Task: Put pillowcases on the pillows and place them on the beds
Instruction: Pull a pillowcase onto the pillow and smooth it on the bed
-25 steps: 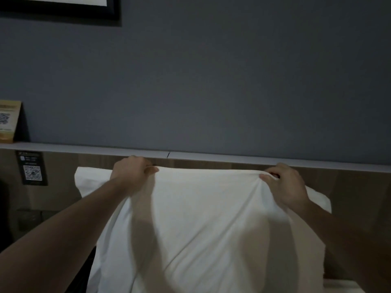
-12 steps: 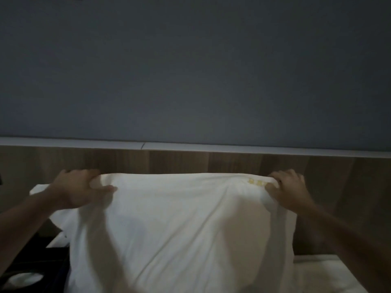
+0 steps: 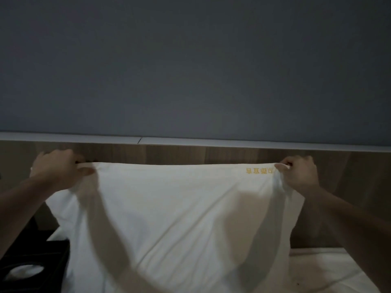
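Your left hand [image 3: 56, 168] and right hand [image 3: 299, 174] each pinch a top corner of the white pillowcase [image 3: 186, 218], held up over the bed [image 3: 330, 269]. It looks soft, light and floppy, so grip the corners tight and shake the pillow down.

Both arms outstretched — left hand [image 3: 57, 168] fisted; right hand [image 3: 299, 174] likewise, level, wide apart
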